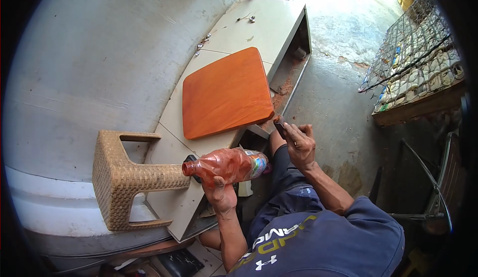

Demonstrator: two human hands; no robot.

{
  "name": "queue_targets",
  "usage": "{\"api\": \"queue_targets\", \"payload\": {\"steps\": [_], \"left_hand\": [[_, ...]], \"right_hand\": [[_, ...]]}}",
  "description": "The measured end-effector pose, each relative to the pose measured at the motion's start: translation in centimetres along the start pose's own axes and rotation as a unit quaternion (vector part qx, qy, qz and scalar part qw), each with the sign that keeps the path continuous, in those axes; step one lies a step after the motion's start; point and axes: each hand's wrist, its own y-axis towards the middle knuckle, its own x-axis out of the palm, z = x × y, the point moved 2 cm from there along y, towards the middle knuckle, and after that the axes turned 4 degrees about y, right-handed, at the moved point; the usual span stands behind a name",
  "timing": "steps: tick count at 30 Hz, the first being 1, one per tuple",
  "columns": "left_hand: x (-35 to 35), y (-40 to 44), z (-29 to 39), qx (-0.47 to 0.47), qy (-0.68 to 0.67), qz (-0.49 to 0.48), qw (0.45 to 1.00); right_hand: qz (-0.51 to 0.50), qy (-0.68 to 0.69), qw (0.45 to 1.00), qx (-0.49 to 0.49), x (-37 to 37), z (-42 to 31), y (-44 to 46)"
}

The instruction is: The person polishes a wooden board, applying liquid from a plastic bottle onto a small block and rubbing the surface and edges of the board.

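Note:
My left hand [220, 196] holds a crumpled clear plastic bottle [224, 165] stained reddish, lying on its side with its open mouth to the left and a label at its right end. My right hand [300, 147] grips a small dark object [280, 126] with a reddish-brown tip, close to the near right corner of an orange-brown board [226, 93]. That board has rounded corners and lies on a pale tiled bench [189, 147]. The object's exact kind cannot be made out.
A woven-pattern stool [113, 180] lies on its side at the left. Small metallic bits [201, 44] rest by the wall. Reddish crumbs lie in the bench's open side. At the right are a wire rack [418, 58] and a dark chair [443, 182].

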Motion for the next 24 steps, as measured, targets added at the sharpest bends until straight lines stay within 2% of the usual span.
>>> {"api": "queue_targets", "payload": {"steps": [1,2,4,6,9,12,14,16,18,20,24], "left_hand": [[0.3,0.2,0.2,-0.005,-0.001,-0.005,1.0],[0.3,-0.2,0.4,-0.016,0.001,-0.008,1.0],[0.1,-0.4,0.5,-0.005,0.01,0.02,1.0],[-0.4,0.3,1.5,0.017,0.021,0.042,0.999],[-1.7,1.3,4.2,0.085,0.043,0.074,0.993],[-2.2,2.6,6.9,0.092,0.033,0.11,0.989],[-2.0,3.5,8.8,0.107,0.037,0.112,0.987],[-2.1,4.0,10.2,0.115,0.056,0.101,0.987],[-2.8,3.9,10.6,0.123,0.047,0.103,0.986],[-3.3,3.7,10.9,0.144,0.053,0.119,0.981],[-3.8,3.2,10.7,0.157,0.073,0.139,0.975]], "right_hand": [[0.04,0.002,0.999,-0.036,-0.3,-0.5,0.7],[0.031,0.004,0.999,-0.035,-0.6,-1.0,1.3],[-0.063,0.0,0.998,-0.008,-0.8,-1.6,2.9],[-0.071,-0.017,0.997,-0.015,-1.6,-1.7,3.8],[0.007,-0.01,1.0,-0.009,-2.7,-2.5,5.3],[-0.025,-0.008,1.0,-0.009,-2.5,-3.4,5.9],[-0.015,-0.002,0.999,-0.034,-1.5,-3.7,5.2],[-0.016,-0.052,0.995,-0.082,-0.4,-4.4,4.5],[-0.015,-0.078,0.993,-0.092,0.7,-3.1,3.7],[0.046,-0.109,0.989,-0.092,1.0,-1.4,4.3],[0.081,-0.149,0.983,-0.065,0.8,2.4,8.4]]}}
